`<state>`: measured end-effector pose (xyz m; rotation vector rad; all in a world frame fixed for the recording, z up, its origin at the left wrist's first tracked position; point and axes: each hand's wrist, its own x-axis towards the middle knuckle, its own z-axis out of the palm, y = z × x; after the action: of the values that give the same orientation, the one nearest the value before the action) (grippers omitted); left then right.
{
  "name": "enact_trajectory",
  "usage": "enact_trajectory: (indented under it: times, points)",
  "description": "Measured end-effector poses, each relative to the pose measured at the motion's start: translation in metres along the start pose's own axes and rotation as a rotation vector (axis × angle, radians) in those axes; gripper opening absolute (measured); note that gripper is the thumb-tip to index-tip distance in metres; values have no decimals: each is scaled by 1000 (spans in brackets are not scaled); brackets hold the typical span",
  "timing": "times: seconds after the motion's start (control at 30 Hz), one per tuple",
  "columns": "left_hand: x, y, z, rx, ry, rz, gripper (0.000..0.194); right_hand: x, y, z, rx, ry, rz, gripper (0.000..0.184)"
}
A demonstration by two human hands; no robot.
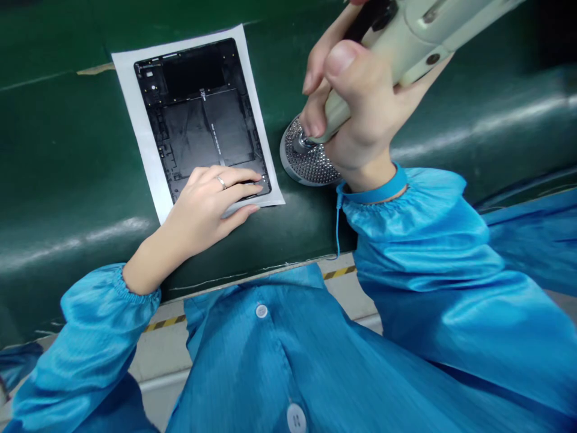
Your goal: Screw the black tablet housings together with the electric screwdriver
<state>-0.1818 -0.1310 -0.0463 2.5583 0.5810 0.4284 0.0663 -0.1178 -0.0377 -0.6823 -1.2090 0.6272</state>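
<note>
Blue smock fabric (279, 361), glossy and finely ribbed with pale round buttons, filled the bottom of the view closest to the lens, its gathered cuffs ending at both wrists. Beyond it lay the dark green counter (67, 180), smooth and faintly shiny.

On that surface sat a white sheet of paper (139, 120), and on the paper a black tablet housing (202, 114), a flat rectangle with its long axis running away from the person and leaning slightly left. Its inside faced up: matte panels, thin ribs, small screw bosses along the frame.

At the housing's near right corner the left hand (207, 204) rested flat, fingers spread lightly over the edge, holding nothing (a ring showed on one finger).

To the right of the housing, the right hand (356, 102) had its grip closed around a cream plastic electric screwdriver (406, 42), thumb on top. The tool's tip pointed down into a round metal screw tray (306, 159), dimpled and silvery, just beside the paper's right edge. So the housing lay left of the tool, and the left hand was the nearer one to it.
</note>
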Motion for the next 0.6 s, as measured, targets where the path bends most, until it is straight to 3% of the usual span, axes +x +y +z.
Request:
enact_trajectory:
  times: [0.5, 0.6]
  points:
    - [1, 0, 5, -11, 30, -3, 20, -1, -16, 11, -1, 42, -94, 21]
    - [2, 2, 7, -33, 37, -22, 22, -9, -31, 26, -68, -5, 49, 17]
